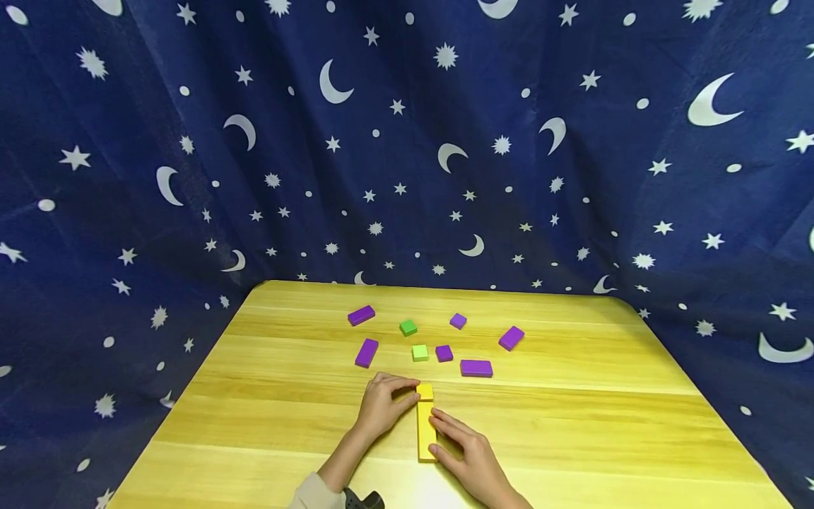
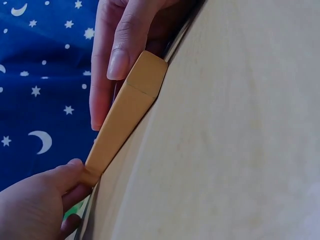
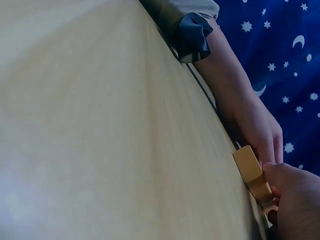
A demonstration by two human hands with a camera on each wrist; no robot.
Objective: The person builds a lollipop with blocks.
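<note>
A long yellow block (image 1: pixel 425 435) lies lengthwise near the front of the wooden table. At its far end sits a small yellow square block (image 1: pixel 425 391), lined up with it. My left hand (image 1: pixel 380 404) pinches this small block from the left between thumb and forefinger. Along the long block's right side, my right hand (image 1: pixel 472 452) rests its fingertips towards the far end and its thumb towards the near end. The left wrist view has the right hand's fingers beside the long block (image 2: pixel 122 120); the right wrist view catches its thumb against the block's edge.
Beyond the hands lie a light green square block (image 1: pixel 420 353), a darker green one (image 1: pixel 408 327), and two small purple squares, one (image 1: pixel 444 353) nearer. Several purple rectangles surround them, including one (image 1: pixel 476 368) just right of centre. A blue starry curtain (image 1: pixel 407 141) hangs behind the table.
</note>
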